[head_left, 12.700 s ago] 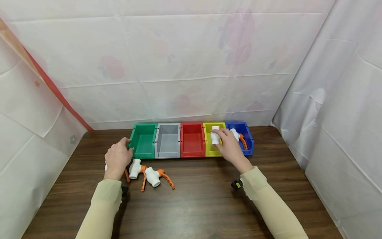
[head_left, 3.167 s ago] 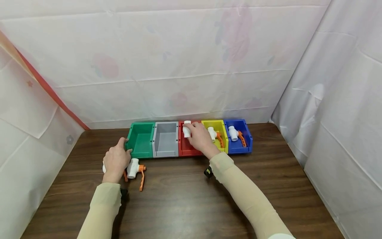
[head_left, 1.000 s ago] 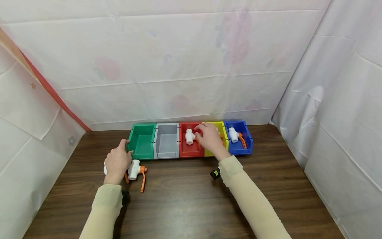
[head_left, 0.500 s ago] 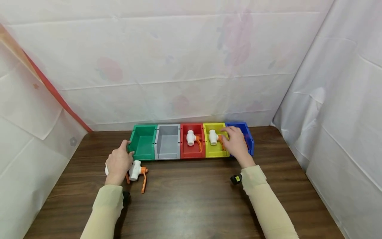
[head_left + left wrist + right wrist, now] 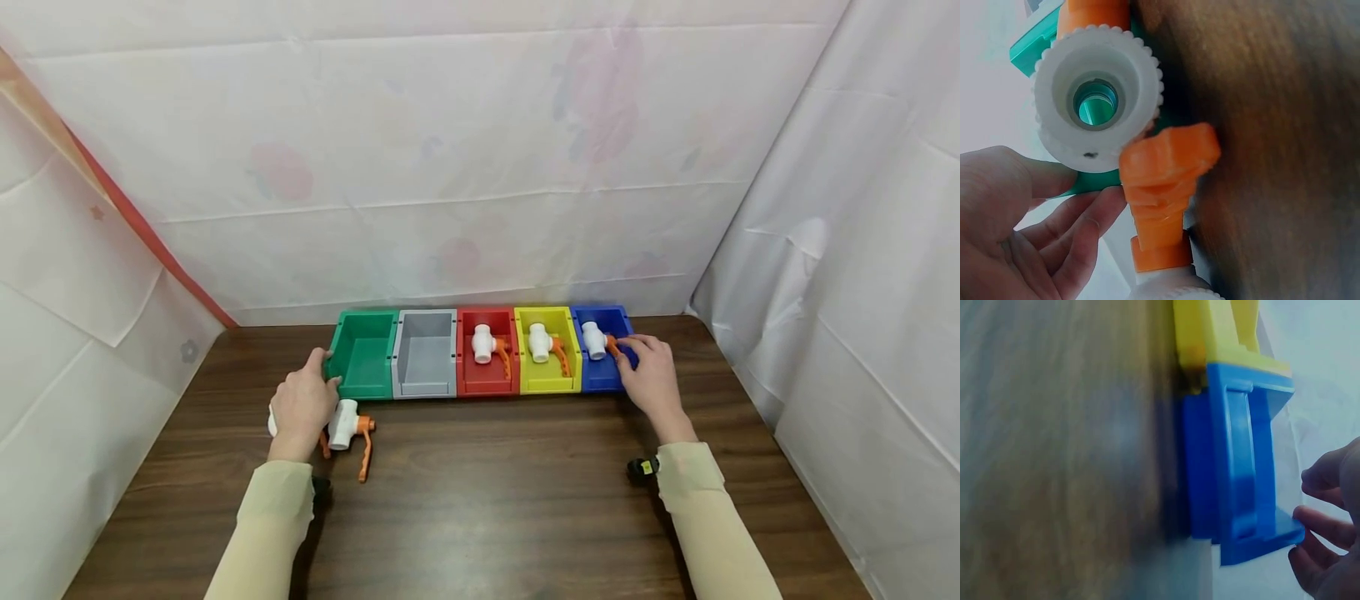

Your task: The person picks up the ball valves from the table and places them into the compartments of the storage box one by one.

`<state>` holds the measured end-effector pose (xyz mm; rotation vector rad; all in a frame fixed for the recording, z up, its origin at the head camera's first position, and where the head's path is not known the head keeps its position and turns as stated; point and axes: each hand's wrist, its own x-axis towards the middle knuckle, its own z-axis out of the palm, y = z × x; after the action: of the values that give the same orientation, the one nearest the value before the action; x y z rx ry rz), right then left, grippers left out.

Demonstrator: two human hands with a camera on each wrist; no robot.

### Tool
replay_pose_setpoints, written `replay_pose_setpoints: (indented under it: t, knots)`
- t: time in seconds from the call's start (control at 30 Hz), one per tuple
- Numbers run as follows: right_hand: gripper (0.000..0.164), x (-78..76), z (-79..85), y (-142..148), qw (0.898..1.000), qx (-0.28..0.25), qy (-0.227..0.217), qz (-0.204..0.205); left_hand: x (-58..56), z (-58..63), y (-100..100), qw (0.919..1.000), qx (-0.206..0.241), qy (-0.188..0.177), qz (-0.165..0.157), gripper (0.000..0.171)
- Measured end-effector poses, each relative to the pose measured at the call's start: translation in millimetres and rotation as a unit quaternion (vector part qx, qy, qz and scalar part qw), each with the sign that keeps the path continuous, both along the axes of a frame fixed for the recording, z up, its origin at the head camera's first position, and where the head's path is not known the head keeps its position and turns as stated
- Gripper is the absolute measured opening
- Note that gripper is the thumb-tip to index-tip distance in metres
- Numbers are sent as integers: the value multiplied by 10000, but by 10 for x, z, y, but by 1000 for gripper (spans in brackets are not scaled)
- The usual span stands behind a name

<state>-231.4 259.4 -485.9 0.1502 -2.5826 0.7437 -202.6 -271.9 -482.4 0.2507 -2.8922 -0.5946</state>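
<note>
At the row's left end, my left hand (image 5: 303,407) pinches the left wall of the green bin (image 5: 366,358); thumb and fingers lie on either side of its edge (image 5: 1091,181) in the left wrist view. Just below rests a white ball valve (image 5: 343,425) with an orange lever. A second valve (image 5: 272,422) is mostly hidden by this hand. My right hand (image 5: 654,379) is at the right wall of the blue bin (image 5: 602,377), fingers apart, fingertips at its corner (image 5: 1291,537). One valve lies in each of the blue (image 5: 593,340), yellow (image 5: 538,343) and red bins (image 5: 482,343).
Between the green and red bins stands a grey bin (image 5: 425,358) with nothing in it. The bins adjoin in one row on the dark wooden table (image 5: 480,500). A white patterned curtain (image 5: 450,167) hangs behind, with more white cloth at both sides.
My right hand earlier held a ball valve over the yellow bin, then one over the red bin. It let go there and moved right to the blue bin's edge. My left hand stayed put.
</note>
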Motion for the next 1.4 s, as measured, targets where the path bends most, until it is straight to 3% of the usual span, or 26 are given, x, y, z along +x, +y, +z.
replay_pose_setpoints:
  t: [0.13, 0.57, 0.8, 1.13, 1.3, 1.4]
  knots:
    - [31, 27, -37, 84, 9993, -96, -260, -241, 5, -4, 10, 10000, 1, -47, 7, 45]
    - [34, 65, -130, 128, 9946, -479, -240, -889, 42, -48, 18, 10000, -47, -2, -23, 46]
    - [34, 58, -102, 109, 9925, -490, -347, -1066, 94, -39, -36, 9991, 319, -239, -165, 53]
    - [34, 62, -73, 92, 9912, -617, -410, -1098, 204, 70, -190, 9915, 894, -520, -793, 59]
    - [34, 56, -84, 101, 9908, -630, -526, -1075, 335, 133, -260, 9877, 879, -752, -1049, 50]
    - [35, 53, -75, 91, 9894, -619, -656, -1140, 414, 166, -270, 9824, 860, -834, -1435, 42]
